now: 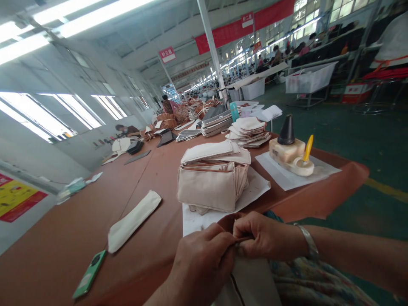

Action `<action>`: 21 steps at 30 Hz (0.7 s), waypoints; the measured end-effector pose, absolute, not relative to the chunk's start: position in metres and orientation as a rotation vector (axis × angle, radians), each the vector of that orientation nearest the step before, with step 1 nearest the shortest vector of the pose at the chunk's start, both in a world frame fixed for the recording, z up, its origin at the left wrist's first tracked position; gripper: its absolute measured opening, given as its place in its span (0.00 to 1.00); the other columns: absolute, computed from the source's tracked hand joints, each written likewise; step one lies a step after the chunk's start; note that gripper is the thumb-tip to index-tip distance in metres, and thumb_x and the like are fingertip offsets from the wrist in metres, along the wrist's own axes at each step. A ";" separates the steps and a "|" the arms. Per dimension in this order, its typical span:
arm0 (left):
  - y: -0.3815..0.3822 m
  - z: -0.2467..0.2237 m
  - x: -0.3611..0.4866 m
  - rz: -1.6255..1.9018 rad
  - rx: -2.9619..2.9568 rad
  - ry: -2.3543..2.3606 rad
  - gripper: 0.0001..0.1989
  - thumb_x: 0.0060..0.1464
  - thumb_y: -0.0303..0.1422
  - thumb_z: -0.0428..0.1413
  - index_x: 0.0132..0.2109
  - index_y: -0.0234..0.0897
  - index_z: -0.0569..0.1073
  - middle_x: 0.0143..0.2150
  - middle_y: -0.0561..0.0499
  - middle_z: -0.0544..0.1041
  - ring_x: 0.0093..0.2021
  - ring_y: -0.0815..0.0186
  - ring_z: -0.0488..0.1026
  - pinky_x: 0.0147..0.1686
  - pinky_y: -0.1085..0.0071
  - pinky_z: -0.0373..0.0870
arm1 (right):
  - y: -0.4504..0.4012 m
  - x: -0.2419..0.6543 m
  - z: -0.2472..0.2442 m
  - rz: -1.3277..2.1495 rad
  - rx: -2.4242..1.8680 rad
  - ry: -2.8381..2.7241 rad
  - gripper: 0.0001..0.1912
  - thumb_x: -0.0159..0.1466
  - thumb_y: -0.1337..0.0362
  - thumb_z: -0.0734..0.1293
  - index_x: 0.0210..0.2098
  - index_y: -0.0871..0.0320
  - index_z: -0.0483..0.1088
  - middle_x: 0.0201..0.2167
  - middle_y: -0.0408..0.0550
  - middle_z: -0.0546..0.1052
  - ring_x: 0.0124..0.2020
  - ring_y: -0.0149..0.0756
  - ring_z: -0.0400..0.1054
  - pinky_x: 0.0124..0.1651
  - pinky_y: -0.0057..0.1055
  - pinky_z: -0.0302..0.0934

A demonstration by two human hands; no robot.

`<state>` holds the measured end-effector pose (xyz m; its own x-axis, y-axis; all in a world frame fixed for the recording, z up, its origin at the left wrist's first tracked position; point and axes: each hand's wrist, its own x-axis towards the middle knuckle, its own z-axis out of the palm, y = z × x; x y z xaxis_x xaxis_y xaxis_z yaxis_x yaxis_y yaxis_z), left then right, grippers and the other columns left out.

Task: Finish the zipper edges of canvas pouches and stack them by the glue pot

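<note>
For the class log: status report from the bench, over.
Left hand, right hand pinching cream canvas piece at its brown edge. Stacked cream canvas pieces ahead, not touching.

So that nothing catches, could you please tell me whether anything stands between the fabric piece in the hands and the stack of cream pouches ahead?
Nothing visible does. Only a flat white paper sheet lies between the cream fabric piece held by the left hand and right hand and the stack of cream pouches.

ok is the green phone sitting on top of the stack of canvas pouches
No, the green phone lies flat on the brown table at lower left, apart from the stack of canvas pouches.
</note>
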<state>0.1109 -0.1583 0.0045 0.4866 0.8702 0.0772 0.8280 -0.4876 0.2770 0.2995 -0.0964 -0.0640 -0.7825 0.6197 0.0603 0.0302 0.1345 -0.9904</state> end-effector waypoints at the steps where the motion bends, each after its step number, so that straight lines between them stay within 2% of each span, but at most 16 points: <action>1: -0.158 0.002 0.111 0.253 2.604 1.461 0.11 0.59 0.28 0.52 0.43 0.42 0.78 0.37 0.49 0.78 0.33 0.64 0.76 0.32 0.72 0.66 | -0.096 0.299 -0.065 1.710 -0.637 -1.951 0.07 0.56 0.67 0.70 0.26 0.63 0.67 0.23 0.37 0.64 0.25 0.25 0.54 0.24 0.20 0.47; 7: -0.161 -0.011 0.114 0.130 3.075 1.376 0.07 0.54 0.22 0.53 0.33 0.39 0.71 0.27 0.52 0.74 0.24 0.62 0.71 0.24 0.67 0.60 | -0.096 0.294 -0.075 1.802 -0.691 -1.924 0.07 0.54 0.70 0.70 0.24 0.63 0.67 0.20 0.35 0.61 0.23 0.23 0.51 0.22 0.20 0.44; 13: -0.164 -0.020 0.121 0.019 3.165 1.387 0.09 0.50 0.19 0.51 0.36 0.38 0.66 0.29 0.50 0.73 0.24 0.61 0.71 0.23 0.68 0.60 | -0.094 0.294 -0.079 1.985 -0.581 -1.909 0.16 0.55 0.63 0.71 0.20 0.61 0.60 0.20 0.35 0.55 0.23 0.23 0.47 0.23 0.21 0.42; 15: -0.164 -0.027 0.120 0.069 3.100 1.456 0.08 0.52 0.20 0.50 0.35 0.39 0.65 0.29 0.50 0.72 0.24 0.61 0.70 0.23 0.67 0.60 | -0.096 0.294 -0.078 1.858 -0.543 -2.038 0.16 0.55 0.67 0.69 0.19 0.60 0.57 0.19 0.35 0.54 0.23 0.23 0.47 0.23 0.22 0.43; 17: -0.163 -0.033 0.118 0.119 2.974 1.502 0.08 0.54 0.22 0.48 0.34 0.40 0.65 0.29 0.49 0.72 0.23 0.61 0.70 0.22 0.67 0.58 | -0.098 0.294 -0.076 1.593 -0.523 -2.169 0.12 0.52 0.72 0.67 0.20 0.60 0.58 0.20 0.35 0.57 0.24 0.25 0.50 0.24 0.22 0.45; 19: -0.161 -0.035 0.116 0.164 2.781 1.532 0.07 0.54 0.22 0.47 0.34 0.39 0.65 0.31 0.48 0.72 0.26 0.61 0.71 0.24 0.68 0.60 | -0.101 0.294 -0.074 1.365 -0.510 -2.230 0.08 0.49 0.76 0.65 0.22 0.60 0.61 0.21 0.36 0.61 0.25 0.26 0.53 0.26 0.23 0.48; 21: -0.158 -0.032 0.113 0.226 2.563 1.558 0.07 0.55 0.23 0.47 0.33 0.39 0.64 0.32 0.49 0.73 0.29 0.63 0.71 0.28 0.69 0.62 | -0.102 0.295 -0.072 1.336 -0.531 -2.206 0.09 0.49 0.77 0.65 0.24 0.60 0.61 0.22 0.36 0.61 0.24 0.25 0.52 0.26 0.23 0.48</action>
<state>0.1131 -0.1579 -0.0319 0.4545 0.8888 0.0585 0.8689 -0.4568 0.1904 0.2952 -0.1024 -0.0721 -0.7974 0.5634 0.2162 0.0691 0.4413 -0.8947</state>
